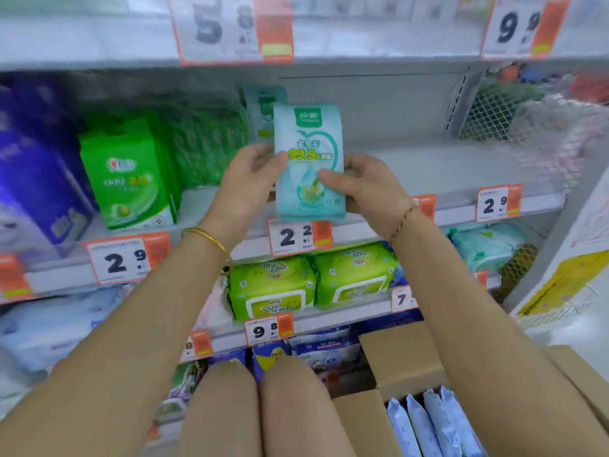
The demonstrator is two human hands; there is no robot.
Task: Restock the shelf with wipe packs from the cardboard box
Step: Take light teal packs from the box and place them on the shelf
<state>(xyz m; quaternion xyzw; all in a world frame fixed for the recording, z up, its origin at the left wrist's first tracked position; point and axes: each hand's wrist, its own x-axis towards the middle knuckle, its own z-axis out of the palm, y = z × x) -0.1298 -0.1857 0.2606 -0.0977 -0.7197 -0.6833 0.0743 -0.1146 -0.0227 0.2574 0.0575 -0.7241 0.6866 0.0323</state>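
Pale-green wipe pack point(309, 163) stands upright at the front edge of the shelf point(428, 166), and I have it pinched from both sides: my left hand point(250, 179) curls round its left edge, my right hand point(365, 183) round its right. Below right, the open cardboard box point(405, 364) holds blue packs point(431, 423) on edge.

Left hand point(252, 174) and right hand point(369, 186) hold an upright wipe pack point(308, 159) at the shelf point(461, 166).

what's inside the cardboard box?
The box holds pale blue wipe packs standing on edge, side by side. Its flaps and the frame edge hide the rest.
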